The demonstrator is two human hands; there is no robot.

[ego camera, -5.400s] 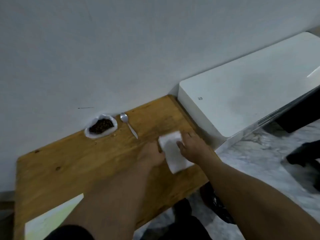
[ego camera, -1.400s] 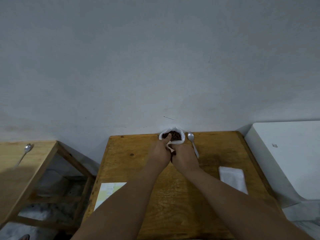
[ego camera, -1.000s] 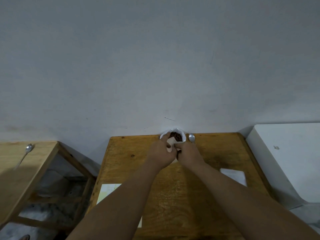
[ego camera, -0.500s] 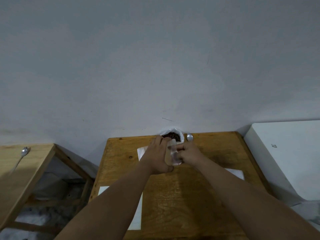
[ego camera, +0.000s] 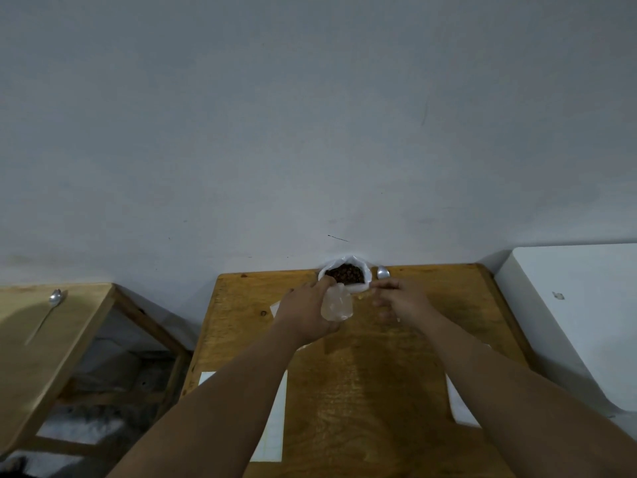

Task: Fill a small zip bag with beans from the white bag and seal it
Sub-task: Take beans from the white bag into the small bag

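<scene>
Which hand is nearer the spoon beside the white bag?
Right. The right hand is just in front of the spoon; the left hand, holding the zip bag, is front-left of the white bag.

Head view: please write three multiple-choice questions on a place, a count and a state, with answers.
1. Where is the white bag? A table's far edge, by the wall; B a shelf; C a chair.
2. How many spoons show? A one; B two; C four.
3. The small clear bag in the left hand is: A full; B on the table; C empty.
Answers: 1 A, it stands at the wall; 2 B, one by the white bag, one on the left table; 3 C, nothing dark shows inside.
</scene>
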